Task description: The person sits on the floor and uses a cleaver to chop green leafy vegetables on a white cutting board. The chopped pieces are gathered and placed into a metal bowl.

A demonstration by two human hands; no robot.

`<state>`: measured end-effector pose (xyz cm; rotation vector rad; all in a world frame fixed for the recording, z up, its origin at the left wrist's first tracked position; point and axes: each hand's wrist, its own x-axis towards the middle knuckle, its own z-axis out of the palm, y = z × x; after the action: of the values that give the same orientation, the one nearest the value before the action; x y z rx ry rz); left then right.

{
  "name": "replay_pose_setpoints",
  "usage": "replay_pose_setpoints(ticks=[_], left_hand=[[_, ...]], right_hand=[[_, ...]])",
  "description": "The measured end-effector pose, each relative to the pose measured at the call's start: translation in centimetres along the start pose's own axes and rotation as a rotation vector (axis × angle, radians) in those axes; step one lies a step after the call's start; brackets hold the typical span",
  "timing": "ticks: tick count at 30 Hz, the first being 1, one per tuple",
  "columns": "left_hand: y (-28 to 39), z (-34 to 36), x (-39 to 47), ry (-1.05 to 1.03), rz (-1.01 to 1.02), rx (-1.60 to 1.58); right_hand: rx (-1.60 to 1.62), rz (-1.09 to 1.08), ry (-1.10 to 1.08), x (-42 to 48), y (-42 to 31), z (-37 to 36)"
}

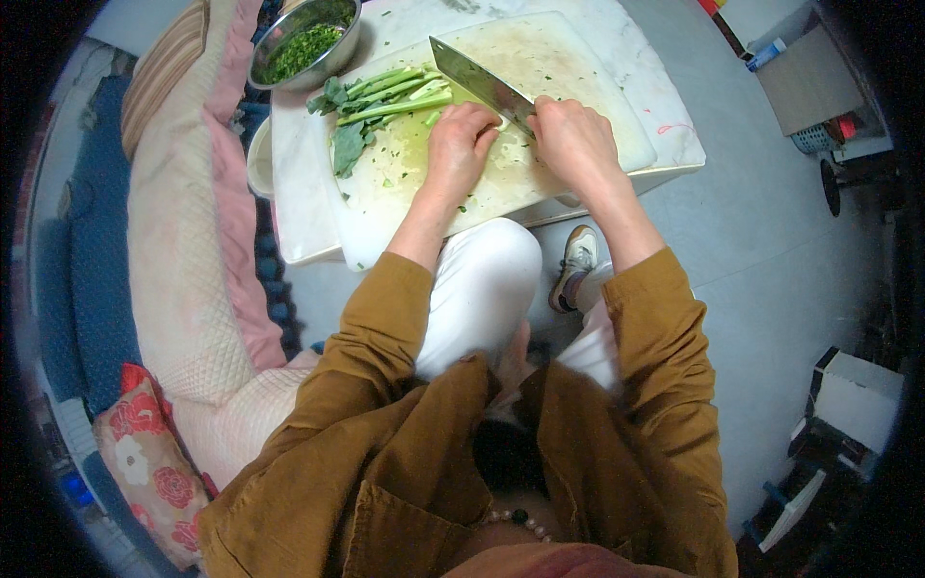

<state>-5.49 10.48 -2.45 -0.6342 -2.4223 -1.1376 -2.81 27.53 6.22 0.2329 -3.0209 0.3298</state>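
My right hand (574, 137) grips the handle of a cleaver-like kitchen knife (484, 83), its broad blade slanting up and left over a white cutting board (564, 50). Curled fingers of my left hand (462, 141) rest near the blade's lower part, at a small pale piece; whether they pinch it I cannot tell. Left of that hand lie green leafy vegetable stalks (394, 105), their leaves to the left. Small green bits and wet patches mark the board.
A steel bowl (350, 54) of chopped greens stands at the table's upper left. The board lies on a marble-look table (300, 217). A pale container (260, 159) is beside its left edge. A quilt-covered sofa (181, 253) runs along the left; my knees are below the board.
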Motion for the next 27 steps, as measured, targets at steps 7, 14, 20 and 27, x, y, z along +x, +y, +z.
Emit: replay_pose_setpoints(ticks=[7, 14, 20, 27], left_hand=[[-0.1, 0.2, 0.1, 0.031, 0.071, 0.010], [-0.1, 0.2, 0.0, 0.032, 0.081, 0.011], [-0.3, 0.4, 0.0, 0.032, 0.044, 0.013], [-0.4, 0.3, 0.1, 0.041, 0.037, -0.011]], right_hand=[[-0.044, -0.001, -0.024, -0.8, -0.5, -1.6], [-0.061, -0.023, -0.036, -1.2, -0.6, -1.1], [-0.039, -0.007, 0.001, 0.1, -0.9, 0.8], [0.020, 0.060, 0.027, -0.3, -0.1, 0.2]])
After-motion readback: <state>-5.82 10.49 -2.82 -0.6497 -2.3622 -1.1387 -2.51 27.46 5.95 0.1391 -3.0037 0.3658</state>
